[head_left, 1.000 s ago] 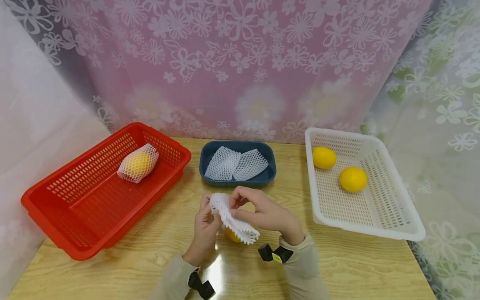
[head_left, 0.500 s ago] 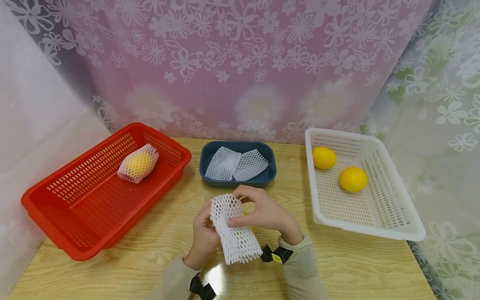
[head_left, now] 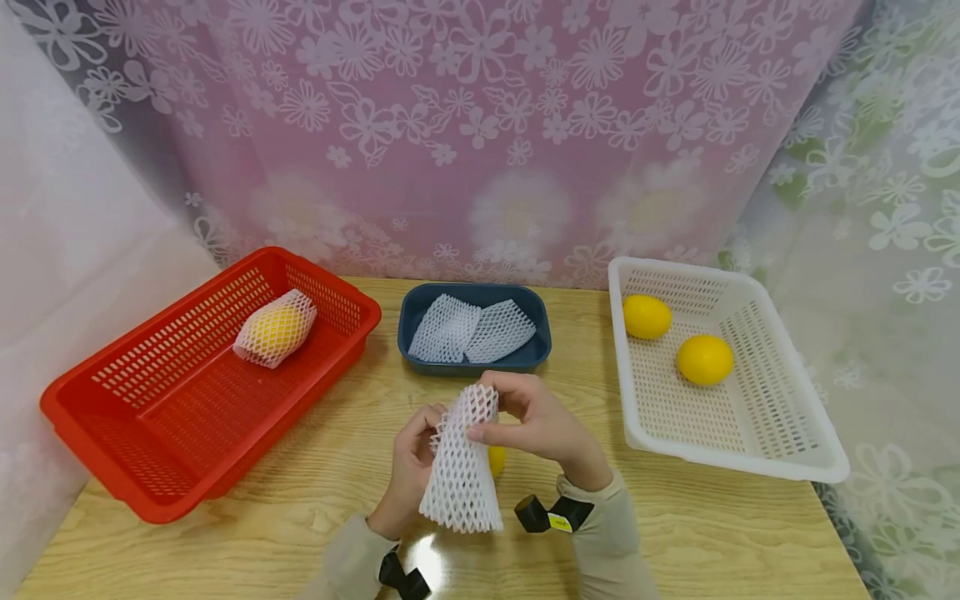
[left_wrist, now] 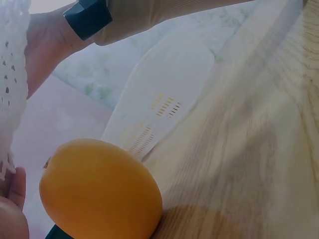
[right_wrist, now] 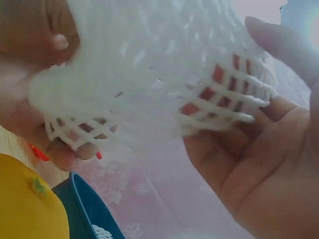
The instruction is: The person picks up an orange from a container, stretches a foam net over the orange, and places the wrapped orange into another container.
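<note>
A white foam net sleeve point(head_left: 463, 479) hangs between my two hands above the table, its wider end toward me. My left hand point(head_left: 409, 467) grips its upper left edge, fingertips curled under the mesh in the right wrist view. My right hand point(head_left: 546, 427) pinches the upper right edge, thumb in front and fingers behind. Behind the sleeve, a smooth yellow fruit point(left_wrist: 99, 189) rests on the table, mostly hidden in the head view. Its green stem end point(right_wrist: 38, 186) shows in the right wrist view.
A blue tray point(head_left: 476, 367) with two more net sleeves point(head_left: 501, 331) lies beyond my hands. At left, a red basket point(head_left: 187, 492) holds a net-wrapped yellow fruit point(head_left: 276, 328). The white basket point(head_left: 738, 462) at right contains two bare yellow fruits point(head_left: 705, 360).
The sleeve has turned from a bunched strip slanting right to a spread mesh hanging toward me. Both hands stay near the same spot and keep hold of it.
</note>
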Motion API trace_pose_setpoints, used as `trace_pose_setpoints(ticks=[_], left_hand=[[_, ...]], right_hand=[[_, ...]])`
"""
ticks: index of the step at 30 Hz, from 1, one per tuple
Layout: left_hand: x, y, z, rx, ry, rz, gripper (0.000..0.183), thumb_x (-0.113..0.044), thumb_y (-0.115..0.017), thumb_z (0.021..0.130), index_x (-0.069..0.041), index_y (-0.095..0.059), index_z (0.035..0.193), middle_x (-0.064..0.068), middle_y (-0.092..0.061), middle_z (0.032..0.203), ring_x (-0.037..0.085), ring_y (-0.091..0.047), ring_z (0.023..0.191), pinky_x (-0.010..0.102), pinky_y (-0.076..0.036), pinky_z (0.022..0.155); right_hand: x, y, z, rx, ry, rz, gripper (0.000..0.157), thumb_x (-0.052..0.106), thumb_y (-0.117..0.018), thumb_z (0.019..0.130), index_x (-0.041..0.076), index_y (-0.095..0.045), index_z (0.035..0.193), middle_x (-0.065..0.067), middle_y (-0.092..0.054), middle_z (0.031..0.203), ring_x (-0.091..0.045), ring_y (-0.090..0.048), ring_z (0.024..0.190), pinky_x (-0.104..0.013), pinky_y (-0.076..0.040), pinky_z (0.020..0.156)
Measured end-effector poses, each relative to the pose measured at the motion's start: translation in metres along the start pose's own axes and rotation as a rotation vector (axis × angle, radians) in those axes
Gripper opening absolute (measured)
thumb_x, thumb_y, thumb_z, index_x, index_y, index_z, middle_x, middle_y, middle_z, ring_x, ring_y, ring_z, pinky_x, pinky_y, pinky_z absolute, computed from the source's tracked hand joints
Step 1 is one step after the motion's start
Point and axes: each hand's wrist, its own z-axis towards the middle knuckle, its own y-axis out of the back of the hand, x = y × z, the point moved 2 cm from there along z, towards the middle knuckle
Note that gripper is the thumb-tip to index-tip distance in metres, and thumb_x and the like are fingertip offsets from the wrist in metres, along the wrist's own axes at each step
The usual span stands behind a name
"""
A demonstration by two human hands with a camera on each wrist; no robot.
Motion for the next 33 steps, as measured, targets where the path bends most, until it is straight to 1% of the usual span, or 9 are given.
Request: trace_pose_setpoints(ticks=[5, 9, 11, 14, 17, 20, 27, 30, 33], left_hand=[[-0.004, -0.003, 0.0, 0.076, 0.013, -0.011, 0.03, -0.005, -0.069, 0.09, 0.003, -0.058, 0.116, 0.004, -0.062, 0.111, 0.013, -0.059, 0.099, 0.026, -0.052, 0.079], [-0.011, -0.007, 0.003, 0.173, 0.003, -0.089, 0.02, -0.001, -0.061, 0.094, -0.001, -0.065, 0.113, 0.007, -0.063, 0.105, 0.014, -0.058, 0.094, 0.032, -0.052, 0.077], [-0.014, -0.008, 0.005, 0.217, 0.019, -0.192, 0.014, 0.001, -0.053, 0.096, -0.001, -0.065, 0.102, 0.011, -0.062, 0.093, 0.015, -0.057, 0.085, 0.034, -0.05, 0.072], [-0.017, -0.008, 0.007, 0.266, 0.057, -0.453, 0.019, 0.004, -0.04, 0.091, 0.004, -0.059, 0.093, 0.014, -0.051, 0.076, 0.021, -0.049, 0.066, 0.036, -0.044, 0.057], [-0.018, -0.006, 0.009, 0.291, 0.059, -0.71, 0.029, 0.002, -0.038, 0.079, 0.005, -0.061, 0.096, 0.015, -0.041, 0.07, 0.026, -0.037, 0.057, 0.038, -0.033, 0.049], [-0.02, -0.004, 0.009, 0.297, 0.091, -0.843, 0.043, -0.001, -0.038, 0.073, 0.003, -0.067, 0.105, 0.012, -0.045, 0.073, 0.025, -0.036, 0.057, 0.036, -0.032, 0.048], [-0.019, 0.007, -0.001, 0.344, 0.155, -0.799, 0.022, -0.001, -0.038, 0.082, 0.008, -0.057, 0.086, 0.01, -0.053, 0.072, 0.023, -0.044, 0.054, 0.034, -0.038, 0.044], [-0.017, 0.009, -0.009, 0.328, 0.21, -0.766, 0.034, 0.001, -0.035, 0.086, 0.005, -0.067, 0.098, 0.007, -0.064, 0.087, 0.018, -0.057, 0.066, 0.029, -0.049, 0.057], [-0.015, 0.011, -0.014, 0.32, 0.274, -0.71, 0.044, 0.003, -0.03, 0.092, 0.0, -0.069, 0.111, 0.003, -0.067, 0.099, 0.012, -0.063, 0.084, 0.025, -0.052, 0.074]], right_hand=[[-0.002, -0.002, 0.0, 0.018, -0.069, 0.074, 0.01, 0.004, -0.065, 0.094, 0.002, -0.056, 0.093, -0.01, -0.054, 0.077, -0.015, -0.055, 0.068, -0.025, -0.048, 0.059], [-0.005, -0.003, 0.0, 0.089, -0.119, 0.133, 0.006, 0.003, -0.06, 0.097, 0.001, -0.055, 0.095, -0.015, -0.056, 0.076, -0.015, -0.058, 0.066, -0.027, -0.051, 0.057], [-0.006, -0.002, -0.001, 0.14, -0.138, 0.129, 0.004, 0.004, -0.058, 0.098, 0.001, -0.056, 0.096, -0.016, -0.058, 0.075, -0.014, -0.059, 0.064, -0.027, -0.052, 0.055], [-0.01, 0.0, -0.002, 0.209, -0.164, 0.127, 0.005, 0.004, -0.055, 0.099, 0.001, -0.057, 0.096, -0.017, -0.057, 0.071, -0.012, -0.06, 0.059, -0.026, -0.051, 0.051], [-0.014, 0.001, -0.003, 0.229, -0.195, 0.159, 0.008, 0.003, -0.051, 0.101, 0.0, -0.057, 0.095, -0.019, -0.054, 0.068, -0.009, -0.059, 0.057, -0.025, -0.05, 0.049], [-0.017, 0.001, -0.004, 0.235, -0.235, 0.249, 0.011, 0.003, -0.048, 0.102, -0.004, -0.054, 0.096, -0.023, -0.052, 0.066, -0.01, -0.061, 0.055, -0.025, -0.051, 0.047], [-0.028, -0.003, -0.013, 0.195, -0.292, 0.36, 0.018, 0.006, -0.046, 0.104, -0.009, -0.051, 0.097, -0.008, -0.057, 0.069, -0.01, -0.062, 0.055, -0.024, -0.052, 0.049], [-0.034, -0.003, -0.021, 0.121, -0.329, 0.414, 0.018, 0.007, -0.043, 0.105, -0.007, -0.052, 0.098, -0.002, -0.059, 0.074, -0.009, -0.062, 0.058, -0.022, -0.052, 0.052], [-0.041, -0.001, -0.03, 0.033, -0.378, 0.449, 0.019, 0.009, -0.041, 0.106, 0.001, -0.054, 0.096, -0.001, -0.059, 0.08, -0.009, -0.061, 0.064, -0.022, -0.052, 0.057]])
